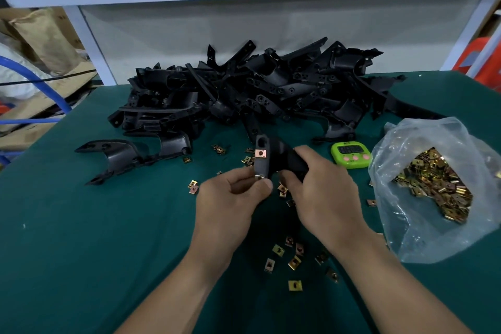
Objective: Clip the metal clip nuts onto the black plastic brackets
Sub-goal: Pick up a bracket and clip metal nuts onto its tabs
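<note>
While the right hand (325, 192) curls its fingers (291, 180) round the body of a black plastic bracket (284, 160) and holds it up just above the green bench (81, 238), the left hand (233, 198) is right in at the bracket's near end. Thumb and forefinger are closed in a pinch on a metal clip nut (258, 177), pressed against the bracket's lower edge. Whether that nut is fully seated, I can't tell; the fingertips cover most of it. Higher up on the same tab sits a second clip nut (260, 153), coppery, square, hole facing us, clipped on the plastic.

Behind the hands, a big heap of brackets (244, 89) is tangled along the back of the bench. One lone bracket (122, 157) lies apart on the left, flat on the green surface. Loose clip nuts (294, 260) are scattered all about: a cluster near the wrists, a few under the hands, more up towards the heap.

Over on the right, a clear plastic bag (406, 225) lies open, with a mass of brassy clip nuts inside. Just beside it, between the bag and the held bracket, stands a small green timer (351, 154) with pink buttons; its digits are too blurred to read.
</note>
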A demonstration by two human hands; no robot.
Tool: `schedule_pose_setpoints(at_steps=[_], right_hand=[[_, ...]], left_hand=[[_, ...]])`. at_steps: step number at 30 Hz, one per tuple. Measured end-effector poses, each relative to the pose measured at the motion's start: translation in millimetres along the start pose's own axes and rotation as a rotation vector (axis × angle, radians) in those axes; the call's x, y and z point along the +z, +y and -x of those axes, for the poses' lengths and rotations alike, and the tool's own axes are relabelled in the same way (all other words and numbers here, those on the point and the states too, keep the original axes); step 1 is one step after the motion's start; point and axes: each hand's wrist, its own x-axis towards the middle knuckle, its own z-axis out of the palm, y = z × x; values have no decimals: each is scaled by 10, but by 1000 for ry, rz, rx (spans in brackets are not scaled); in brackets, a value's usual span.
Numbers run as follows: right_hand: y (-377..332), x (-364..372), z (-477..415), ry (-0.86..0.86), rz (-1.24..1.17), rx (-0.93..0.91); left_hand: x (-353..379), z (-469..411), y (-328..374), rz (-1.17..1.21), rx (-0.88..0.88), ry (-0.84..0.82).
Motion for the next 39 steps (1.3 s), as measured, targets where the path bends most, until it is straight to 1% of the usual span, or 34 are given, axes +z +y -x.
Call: schedule_pose_setpoints(at_steps=[1,2,5,7,9,15,17,22,24,28,31,33,35,39], right_hand=[[1,13,1,7,-29,21],[4,24,1,12,-57,45],[22,48,8,9,-93,70],[19,64,11,-17,-115,68],[16,80,16,-33,-123,64],[30,84,4,-37,-219,58],[25,80,-2,-43,-223,52],[19,91,0,-103,-153,53],[19,72,0,-144,-119,43],[-17,-84,-31,-231,-144,6],[-75,-215,10,-284,-232,39],[-111,-296,47,-273,-245,64],[-159,-427,83,-231,-339,124],[-262,-803,142,-192,-721,316]], left_hand=[[30,20,6,-73,29,-20],[58,35,3,-172,64,-3],[104,67,-10,-372,185,91],[88,64,-23,-431,252,118],[54,48,-29,-468,275,121],[-16,13,-13,-624,448,140],[-29,1,-14,-651,464,133],[-1,9,-73,-464,334,51],[20,12,-79,-410,323,16],[19,-57,-50,-353,279,76],[15,-90,68,-208,189,113],[62,-95,178,-87,103,144],[129,-94,339,87,16,152],[304,-117,792,338,-73,89]])
